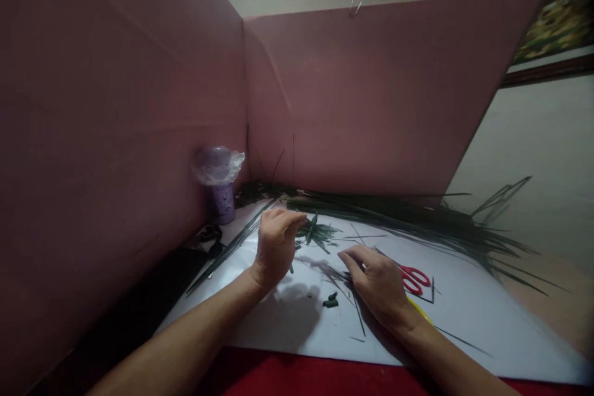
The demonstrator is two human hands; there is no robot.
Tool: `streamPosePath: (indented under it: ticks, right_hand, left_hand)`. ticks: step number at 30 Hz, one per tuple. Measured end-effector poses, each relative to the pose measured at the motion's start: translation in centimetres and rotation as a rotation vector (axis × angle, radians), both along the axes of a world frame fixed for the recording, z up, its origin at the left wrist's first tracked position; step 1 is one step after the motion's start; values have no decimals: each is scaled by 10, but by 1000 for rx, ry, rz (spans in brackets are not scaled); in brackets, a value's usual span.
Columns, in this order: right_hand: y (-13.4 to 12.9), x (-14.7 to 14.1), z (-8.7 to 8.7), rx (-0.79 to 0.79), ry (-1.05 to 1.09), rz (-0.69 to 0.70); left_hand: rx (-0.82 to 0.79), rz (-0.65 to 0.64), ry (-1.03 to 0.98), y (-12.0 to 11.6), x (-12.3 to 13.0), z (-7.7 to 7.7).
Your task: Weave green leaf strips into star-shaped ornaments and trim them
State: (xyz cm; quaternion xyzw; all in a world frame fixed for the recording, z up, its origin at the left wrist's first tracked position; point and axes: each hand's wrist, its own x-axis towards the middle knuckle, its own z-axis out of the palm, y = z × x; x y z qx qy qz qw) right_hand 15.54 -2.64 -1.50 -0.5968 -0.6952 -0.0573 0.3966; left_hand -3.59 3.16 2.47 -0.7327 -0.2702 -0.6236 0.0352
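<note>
And here's the spiky, dark-green piece of narrow leaves (316,232), fanned out just beyond my left hand's fingertips, above or on the white-topped table (501,356); I can't tell which. I'd call it very light, springy along the blades but easily creased, perhaps a touch slick. The place to take it is the dense middle where the blades meet; a tip would bend or split under me.

Left hand (277,241) now: wrist raised, palm turned inward, thumb and fingers drawn narrow and pointing across at the leaves. Whether that grip has a blade between its tips, I can't tell. Over to my right hand (378,281): low, knuckles up, fingers curled toward the thumb, forearm slanting in from the right. Thin dark strips (342,275) lie right at its fingers, but whether I'm pinching one is hidden.

Round about, short green rolled bits (331,304) sit between my hands, the red-handled scissors (413,270) just beside my right, long dark-green leaves (371,207) heaped behind.
</note>
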Motion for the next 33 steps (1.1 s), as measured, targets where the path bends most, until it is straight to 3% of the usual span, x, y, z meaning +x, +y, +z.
streamPosePath:
  ticks: [5, 14, 20, 23, 28, 33]
  right_hand:
    - [0, -1, 3, -37, 68, 33]
    - [2, 0, 3, -200, 488, 231]
    - [7, -2, -1, -306, 795, 425]
    - [5, -5, 4, -329, 892, 477]
    - [1, -7, 11, -360, 1016, 415]
    - [3, -5, 8, -315, 1043, 355]
  left_hand:
    - [-59, -31, 4, -4, 1, -1]
    - [-275, -113, -116, -13, 6, -1]
    - [-455, -301, -250, -21, 12, -1]
    - [-455, -365, -242, -27, 14, -3]
    - [-397, -387, -169, -33, 16, -3]
    - [-215, -363, -26, -37, 15, 0]
